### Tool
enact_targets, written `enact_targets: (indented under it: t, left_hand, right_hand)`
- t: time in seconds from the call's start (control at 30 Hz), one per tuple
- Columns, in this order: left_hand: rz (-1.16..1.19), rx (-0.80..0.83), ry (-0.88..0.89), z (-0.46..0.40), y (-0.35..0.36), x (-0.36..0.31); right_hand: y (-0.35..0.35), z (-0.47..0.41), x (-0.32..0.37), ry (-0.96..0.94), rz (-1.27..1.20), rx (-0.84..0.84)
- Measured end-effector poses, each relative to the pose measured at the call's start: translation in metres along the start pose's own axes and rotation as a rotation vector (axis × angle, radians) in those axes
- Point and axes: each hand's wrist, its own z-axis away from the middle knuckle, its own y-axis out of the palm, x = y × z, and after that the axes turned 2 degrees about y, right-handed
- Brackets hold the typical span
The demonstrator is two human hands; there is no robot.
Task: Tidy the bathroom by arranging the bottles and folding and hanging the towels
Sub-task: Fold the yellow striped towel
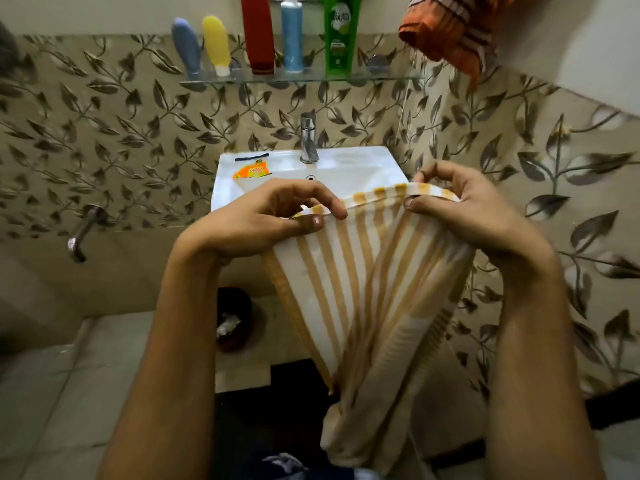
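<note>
A white towel with yellow-tan stripes (349, 289) hangs down in front of the sink. My left hand (263, 220) pinches its top edge at the left, and my right hand (460, 206) pinches the same edge at the right. The cloth sags and bunches toward the floor. On the glass shelf (381, 77) stand a blue tube (187, 46), a yellow tube (216, 43), a red bottle (258, 32), a light blue bottle (292, 36) and a green bottle (339, 36). An orange striped towel (446, 32) hangs at the upper right.
The white sink (346, 168) with a chrome tap (308, 138) is behind the towel; an orange sachet (251, 172) lies on its rim. A wall tap (81, 233) sticks out at the left. A dark bin (233, 318) stands on the floor under the sink.
</note>
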Motion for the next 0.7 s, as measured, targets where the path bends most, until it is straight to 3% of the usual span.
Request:
enact_targets:
  t: [0.2, 0.43, 0.53, 0.7]
  left_hand:
    - [-0.02, -0.032, -0.066, -0.003, -0.006, 0.014]
    - [0.055, -0.237, -0.184, -0.004, 0.008, 0.028]
    - [0.014, -0.256, -0.291, -0.003, 0.004, 0.036]
    - [-0.182, -0.345, -0.267, 0.005, -0.002, 0.048]
  right_hand:
    - [0.039, -0.008, 0.006, -0.002, -0.068, 0.01]
    - [0.09, -0.015, 0.019, 0.012, -0.055, 0.077]
    - [0.109, -0.016, 0.018, -0.012, -0.036, 0.053]
    - [0.137, -0.009, 0.001, -0.058, -0.125, 0.054]
